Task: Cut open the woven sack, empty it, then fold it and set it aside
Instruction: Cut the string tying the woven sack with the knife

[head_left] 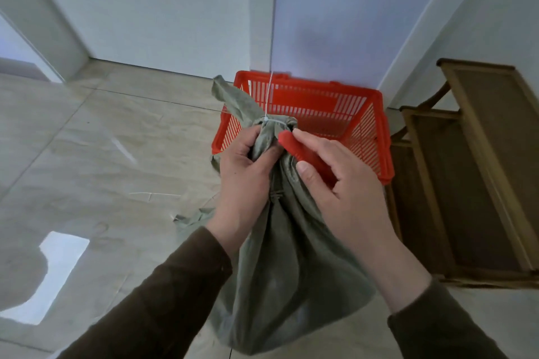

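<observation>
Filling the lower middle of the frame, the grey-green sack (288, 265) stands upright on the tiled floor (87, 169), its long axis running up to a bunched neck at centre. Behind it, in the upper middle, sits a red basket (370, 114). The left hand (243, 181) has its fingers wrapped around the neck just below a white tie (275, 120). The right hand (347, 186) pinches a red cutter (303, 154), whose tip points up-left at the tie and lies just beside it. The right hand looks best placed to cut the tie; no blade can be made out.
</observation>
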Demonstrator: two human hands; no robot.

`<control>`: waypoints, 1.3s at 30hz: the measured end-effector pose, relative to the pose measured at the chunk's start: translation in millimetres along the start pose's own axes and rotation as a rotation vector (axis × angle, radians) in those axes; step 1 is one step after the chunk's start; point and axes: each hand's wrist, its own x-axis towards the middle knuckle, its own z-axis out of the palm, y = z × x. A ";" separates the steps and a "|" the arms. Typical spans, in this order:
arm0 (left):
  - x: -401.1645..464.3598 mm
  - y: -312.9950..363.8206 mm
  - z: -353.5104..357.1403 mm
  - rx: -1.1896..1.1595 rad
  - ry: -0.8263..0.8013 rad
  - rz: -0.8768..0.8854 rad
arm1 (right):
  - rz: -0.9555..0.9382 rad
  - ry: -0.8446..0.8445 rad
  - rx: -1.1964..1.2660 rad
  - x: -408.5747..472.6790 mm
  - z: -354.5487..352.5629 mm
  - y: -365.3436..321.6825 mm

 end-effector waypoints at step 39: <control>6.8 -1.9 0.1 -0.041 -0.055 0.029 | 0.031 0.074 0.056 5.2 2.8 4.9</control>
